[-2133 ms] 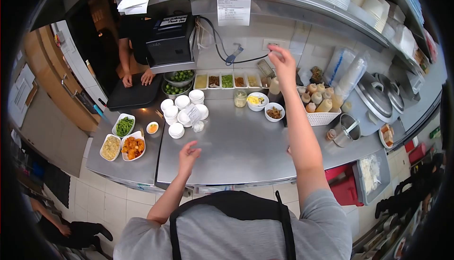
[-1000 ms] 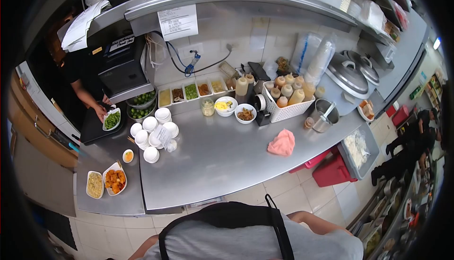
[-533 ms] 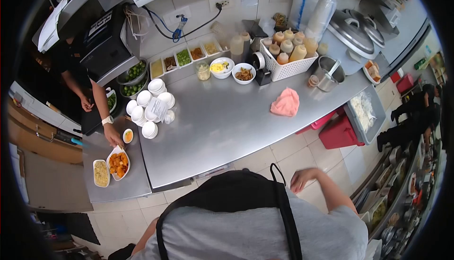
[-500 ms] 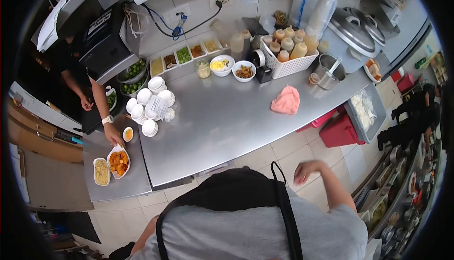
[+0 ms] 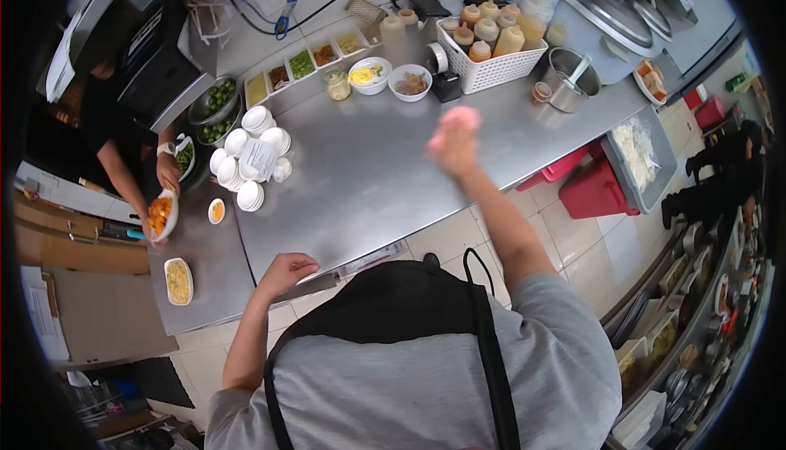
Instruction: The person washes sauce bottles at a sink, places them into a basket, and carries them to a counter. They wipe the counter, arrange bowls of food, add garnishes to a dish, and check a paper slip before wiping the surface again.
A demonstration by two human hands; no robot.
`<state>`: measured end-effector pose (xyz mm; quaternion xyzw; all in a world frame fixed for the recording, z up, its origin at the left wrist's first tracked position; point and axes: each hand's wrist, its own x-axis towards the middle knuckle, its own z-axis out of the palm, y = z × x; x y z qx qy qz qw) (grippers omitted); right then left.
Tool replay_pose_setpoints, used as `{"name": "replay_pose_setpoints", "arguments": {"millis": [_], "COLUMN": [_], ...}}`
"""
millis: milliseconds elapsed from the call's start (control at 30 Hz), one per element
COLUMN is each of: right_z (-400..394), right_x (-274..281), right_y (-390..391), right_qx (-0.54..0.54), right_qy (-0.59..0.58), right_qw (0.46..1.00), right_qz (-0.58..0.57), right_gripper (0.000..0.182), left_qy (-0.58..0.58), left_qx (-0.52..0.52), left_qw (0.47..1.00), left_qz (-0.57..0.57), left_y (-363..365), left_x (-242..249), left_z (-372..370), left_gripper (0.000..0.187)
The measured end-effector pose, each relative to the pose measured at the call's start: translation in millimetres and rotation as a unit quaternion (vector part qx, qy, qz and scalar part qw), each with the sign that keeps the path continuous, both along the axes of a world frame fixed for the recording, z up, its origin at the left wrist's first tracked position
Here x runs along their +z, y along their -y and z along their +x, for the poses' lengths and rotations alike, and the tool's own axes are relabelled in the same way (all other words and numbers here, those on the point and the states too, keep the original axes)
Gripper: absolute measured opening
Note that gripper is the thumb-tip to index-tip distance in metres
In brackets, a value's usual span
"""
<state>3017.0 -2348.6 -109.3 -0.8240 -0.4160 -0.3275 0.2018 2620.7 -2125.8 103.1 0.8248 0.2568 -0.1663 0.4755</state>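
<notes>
My right hand [image 5: 455,155] presses down on a pink cloth [image 5: 460,119] on the steel counter [image 5: 344,171], its fingers over the cloth and blurred by motion. Near the counter's front edge hovers my left hand [image 5: 288,273], loosely bent, with nothing visible in it. Just behind the cloth stand a black stand [image 5: 446,85], a white bowl with brown contents [image 5: 409,83] and a white bowl with yellow pieces [image 5: 370,75].
At left a co-worker's hands hold a white dish of orange pieces [image 5: 161,216]; a dish of pale food [image 5: 178,281] sits nearby. Stacked white cups [image 5: 250,196] stand on the counter's left. A basket of sauce bottles [image 5: 491,73] and a metal pot [image 5: 565,81] are at back right.
My right hand has reached forward onto the pink cloth, which has shifted left and back. My left hand has come into view. The co-worker has lifted the dish of orange pieces.
</notes>
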Motion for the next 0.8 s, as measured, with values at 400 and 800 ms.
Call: {"name": "replay_pose_setpoints", "arguments": {"millis": [400, 800], "right_z": [-106.1, 91.8], "right_x": [153.2, 107.0], "right_y": [17.5, 302.2], "right_qx": [0.358, -0.313], "right_qy": [-0.206, -0.308], "right_qw": [0.911, 0.814], "right_qz": [0.011, 0.38], "right_gripper": [0.026, 0.037], "left_qy": [0.051, 0.106], "left_qx": [-0.362, -0.208], "left_qw": [0.923, 0.972], "left_qz": [0.119, 0.009], "left_y": [22.1, 74.0], "left_x": [44.8, -11.3], "left_z": [144.3, 164.7], "left_gripper": [0.023, 0.026]}}
